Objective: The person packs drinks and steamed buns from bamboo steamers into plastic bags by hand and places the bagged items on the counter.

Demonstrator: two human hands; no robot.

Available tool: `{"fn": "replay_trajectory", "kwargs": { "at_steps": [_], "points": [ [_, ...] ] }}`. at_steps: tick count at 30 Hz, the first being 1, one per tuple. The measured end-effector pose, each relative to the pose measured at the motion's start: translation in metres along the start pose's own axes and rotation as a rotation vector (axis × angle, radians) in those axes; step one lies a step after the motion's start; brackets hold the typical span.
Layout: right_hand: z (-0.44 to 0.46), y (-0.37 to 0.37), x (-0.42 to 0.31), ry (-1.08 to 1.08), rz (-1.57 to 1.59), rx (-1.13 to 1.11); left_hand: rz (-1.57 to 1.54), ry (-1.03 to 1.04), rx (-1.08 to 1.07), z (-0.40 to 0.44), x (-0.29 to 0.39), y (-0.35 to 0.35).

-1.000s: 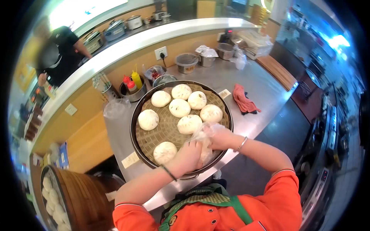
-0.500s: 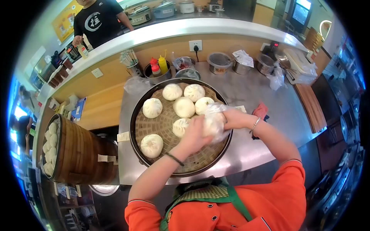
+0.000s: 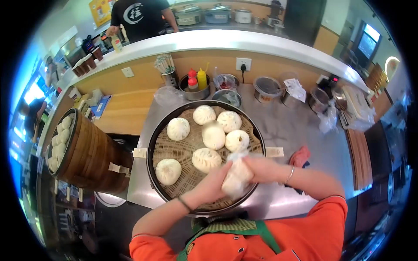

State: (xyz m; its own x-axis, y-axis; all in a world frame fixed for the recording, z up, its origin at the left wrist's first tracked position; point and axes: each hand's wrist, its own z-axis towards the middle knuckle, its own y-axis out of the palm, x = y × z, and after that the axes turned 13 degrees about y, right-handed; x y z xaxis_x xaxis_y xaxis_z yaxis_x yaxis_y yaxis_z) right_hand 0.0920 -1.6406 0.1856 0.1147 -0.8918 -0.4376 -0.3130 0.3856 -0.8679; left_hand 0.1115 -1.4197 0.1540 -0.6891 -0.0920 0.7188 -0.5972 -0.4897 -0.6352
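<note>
Over the lower right part of a round steamer tray [image 3: 152,148], both hands hold a clear plastic bag [image 3: 237,177] with pale buns inside. My left hand [image 3: 214,182] grips the bag's left side. At its top right, the fingers of my right hand [image 3: 261,168] are closed on the plastic, slightly blurred. Several white buns lie on the woven mat [image 3: 187,163], among them an oval pleated bun [image 3: 206,160] just left of the bag and a round bun [image 3: 237,140] above it. Another bun [image 3: 168,171] sits apart at the lower left.
A tall bamboo steamer [image 3: 93,152] holding buns stands at the left. Along the back are a pot with sauce bottles [image 3: 193,82], a lidded tub [image 3: 267,89] and a red cloth [image 3: 299,156] to the right. A person [image 3: 141,19] stands behind the counter.
The bag has come down and slightly left, nearer the tray's front edge, with both hands on it. The camera view has shifted, so the surroundings sit differently in frame.
</note>
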Motion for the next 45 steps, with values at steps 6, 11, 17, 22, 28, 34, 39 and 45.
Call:
{"fn": "replay_trajectory", "kwargs": {
  "at_steps": [6, 11, 17, 22, 28, 34, 39, 45],
  "points": [
    [0.009, 0.0, -0.004, -0.19, -0.224, -0.215, -0.082, -0.161, 0.038, -0.016, 0.003, 0.005],
    [0.016, 0.019, 0.007, -0.32, 0.274, 0.046, -0.328, -0.234, 0.331, -0.02, 0.002, 0.013],
    [0.039, -0.021, -0.004, 0.355, 0.999, -0.524, -1.193, -0.421, 0.649, -0.008, 0.023, -0.016],
    [0.038, -0.032, -0.01, 0.201, 1.184, -0.508, -1.089, -0.437, 0.943, 0.0, 0.025, -0.026],
    [0.031, -0.03, -0.009, 0.018, 1.301, -0.294, -0.471, -0.606, 0.82, 0.01, -0.005, -0.051],
    [0.024, -0.071, -0.004, 0.103, 1.55, -0.061, -0.604, -0.359, 1.074, 0.02, -0.003, -0.092],
    [0.009, -0.082, 0.001, 0.056, 1.574, 0.03, -0.843, -0.202, 1.066, 0.018, 0.022, -0.107],
    [-0.006, -0.086, -0.023, -0.079, 1.624, 0.05, -0.89, -0.318, 0.809, 0.014, 0.038, -0.108]
  ]
}}
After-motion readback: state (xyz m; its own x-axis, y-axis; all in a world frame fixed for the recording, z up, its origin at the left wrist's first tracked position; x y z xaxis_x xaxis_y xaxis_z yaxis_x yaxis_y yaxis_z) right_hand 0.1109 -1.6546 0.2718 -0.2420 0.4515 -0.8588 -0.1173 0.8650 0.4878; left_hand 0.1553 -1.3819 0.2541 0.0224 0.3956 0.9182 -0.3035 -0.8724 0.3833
